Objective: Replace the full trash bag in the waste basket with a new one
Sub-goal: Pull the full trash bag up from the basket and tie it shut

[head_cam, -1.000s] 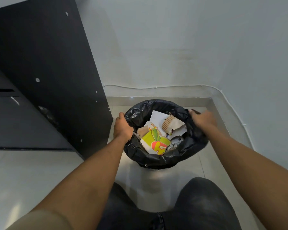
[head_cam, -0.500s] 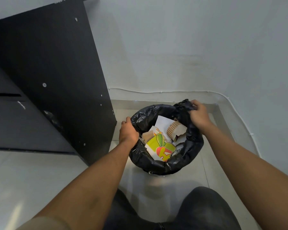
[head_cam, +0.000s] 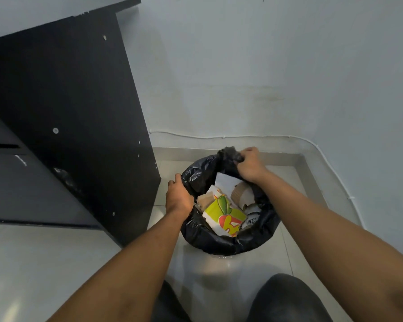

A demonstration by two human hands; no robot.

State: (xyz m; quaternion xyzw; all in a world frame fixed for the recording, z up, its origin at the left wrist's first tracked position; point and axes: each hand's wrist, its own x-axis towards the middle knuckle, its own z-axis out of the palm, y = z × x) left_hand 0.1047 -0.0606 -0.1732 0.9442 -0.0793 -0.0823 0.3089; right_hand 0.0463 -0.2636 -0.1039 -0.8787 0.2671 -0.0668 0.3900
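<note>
A black trash bag lines a waste basket on the floor in the room's corner; only a sliver of the basket shows under the bag's front. Inside lie a yellow-green juice carton, a brown corrugated cup sleeve and white paper. My left hand grips the bag's left edge. My right hand grips a bunched-up part of the bag's far right edge, lifted above the rim.
A black desk side panel stands close on the left of the basket. Pale walls meet behind and to the right, with a white cable along the skirting. My dark-trousered knees are at the bottom. Light floor tiles surround the basket.
My right hand has gathered the bag's right edge and pulled it up and toward the back. My left hand stays on the left edge. The view has tilted up a little.
</note>
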